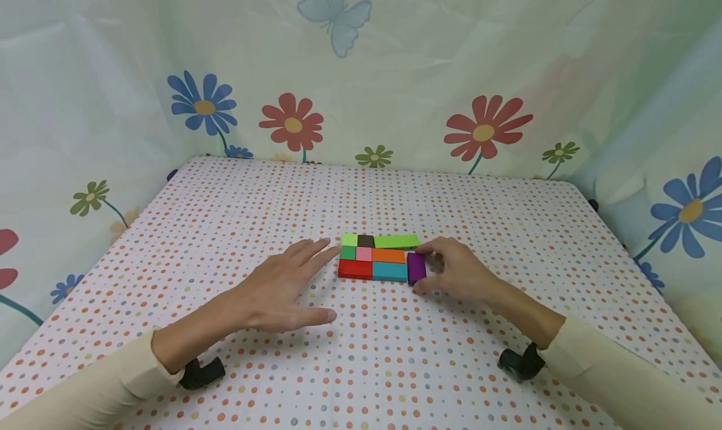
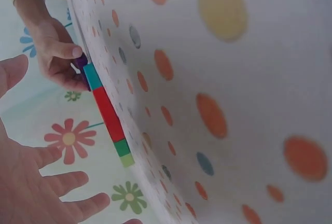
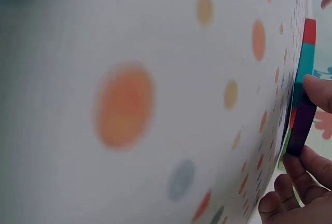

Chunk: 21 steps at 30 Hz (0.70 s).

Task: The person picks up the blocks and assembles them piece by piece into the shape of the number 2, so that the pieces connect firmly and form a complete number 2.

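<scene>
My right hand pinches a purple block between thumb and fingers, at the right end of a flat group of coloured blocks. In the right wrist view the purple block is tilted, thumb at one end and fingers at the other. The group has a red block, a blue block, an orange block, a long light green block and several small ones, including a pink block and a dark brown block. To the left, my left hand is spread, holding nothing.
A dotted cloth covers the table. Behind and at both sides hangs a pale curtain with printed flowers. Black wrist mounts sit under both forearms.
</scene>
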Each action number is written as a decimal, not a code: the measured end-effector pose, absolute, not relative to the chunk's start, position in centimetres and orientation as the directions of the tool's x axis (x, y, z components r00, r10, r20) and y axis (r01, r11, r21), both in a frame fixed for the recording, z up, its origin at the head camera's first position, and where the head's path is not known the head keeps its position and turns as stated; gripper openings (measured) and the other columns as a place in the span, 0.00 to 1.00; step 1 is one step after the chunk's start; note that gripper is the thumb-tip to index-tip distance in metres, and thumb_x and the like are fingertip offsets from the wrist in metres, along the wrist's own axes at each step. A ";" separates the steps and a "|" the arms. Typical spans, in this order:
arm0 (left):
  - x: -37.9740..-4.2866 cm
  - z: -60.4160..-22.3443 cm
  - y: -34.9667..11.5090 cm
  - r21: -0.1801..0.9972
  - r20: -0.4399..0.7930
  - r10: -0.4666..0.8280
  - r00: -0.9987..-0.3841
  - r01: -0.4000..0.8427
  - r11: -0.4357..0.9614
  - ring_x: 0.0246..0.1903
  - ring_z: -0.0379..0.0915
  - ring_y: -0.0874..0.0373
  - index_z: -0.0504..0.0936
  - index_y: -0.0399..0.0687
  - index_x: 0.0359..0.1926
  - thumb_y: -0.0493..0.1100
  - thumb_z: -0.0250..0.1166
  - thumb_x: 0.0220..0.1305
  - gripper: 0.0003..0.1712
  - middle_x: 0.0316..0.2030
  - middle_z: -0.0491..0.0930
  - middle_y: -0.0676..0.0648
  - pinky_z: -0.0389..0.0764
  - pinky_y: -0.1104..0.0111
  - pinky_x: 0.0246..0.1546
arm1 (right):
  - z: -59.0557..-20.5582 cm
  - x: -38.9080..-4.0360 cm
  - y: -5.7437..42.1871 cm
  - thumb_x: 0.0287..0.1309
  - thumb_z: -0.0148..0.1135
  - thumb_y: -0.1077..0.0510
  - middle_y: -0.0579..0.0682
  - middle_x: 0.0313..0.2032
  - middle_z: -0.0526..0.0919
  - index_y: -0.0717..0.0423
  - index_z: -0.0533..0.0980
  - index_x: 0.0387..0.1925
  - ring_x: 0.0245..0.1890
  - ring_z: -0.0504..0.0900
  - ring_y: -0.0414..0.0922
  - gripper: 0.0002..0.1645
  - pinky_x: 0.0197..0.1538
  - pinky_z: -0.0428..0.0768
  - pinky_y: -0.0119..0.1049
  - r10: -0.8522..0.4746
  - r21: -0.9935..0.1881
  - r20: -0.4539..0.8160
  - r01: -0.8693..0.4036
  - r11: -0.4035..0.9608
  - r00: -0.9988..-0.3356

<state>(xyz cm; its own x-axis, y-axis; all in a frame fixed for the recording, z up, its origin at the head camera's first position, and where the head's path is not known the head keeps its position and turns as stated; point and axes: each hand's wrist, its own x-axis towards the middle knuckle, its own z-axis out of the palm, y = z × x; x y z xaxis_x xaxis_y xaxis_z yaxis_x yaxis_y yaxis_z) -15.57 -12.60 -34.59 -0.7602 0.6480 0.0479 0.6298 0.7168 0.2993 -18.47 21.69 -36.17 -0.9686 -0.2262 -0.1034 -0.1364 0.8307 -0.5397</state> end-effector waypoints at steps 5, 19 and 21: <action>-15.6 -34.8 -12.6 0.297 0.035 0.644 -0.764 0.624 0.723 0.78 0.46 0.45 0.48 0.64 0.82 0.75 0.59 0.60 0.56 0.80 0.48 0.52 0.62 0.37 0.66 | -36.3 -17.3 21.6 0.45 0.82 0.50 0.53 0.53 0.78 0.56 0.77 0.60 0.53 0.72 0.53 0.40 0.57 0.74 0.52 -0.242 -0.554 -0.095 -0.151 0.819 -0.966; -15.6 -34.9 -12.6 0.291 0.045 0.657 -0.752 0.639 0.712 0.77 0.48 0.46 0.49 0.61 0.82 0.75 0.59 0.60 0.57 0.80 0.51 0.49 0.64 0.39 0.66 | -35.9 -14.3 21.3 0.41 0.84 0.48 0.49 0.51 0.79 0.53 0.78 0.57 0.52 0.74 0.51 0.40 0.53 0.76 0.50 -0.268 -0.541 -0.067 -0.191 0.819 -0.961; -15.5 -34.8 -12.5 0.283 0.046 0.661 -0.749 0.644 0.711 0.77 0.49 0.45 0.49 0.61 0.82 0.75 0.59 0.59 0.57 0.79 0.52 0.48 0.64 0.39 0.66 | -35.9 -13.9 21.3 0.40 0.84 0.49 0.48 0.51 0.79 0.51 0.78 0.57 0.52 0.73 0.50 0.40 0.53 0.75 0.50 -0.270 -0.545 -0.064 -0.193 0.816 -0.961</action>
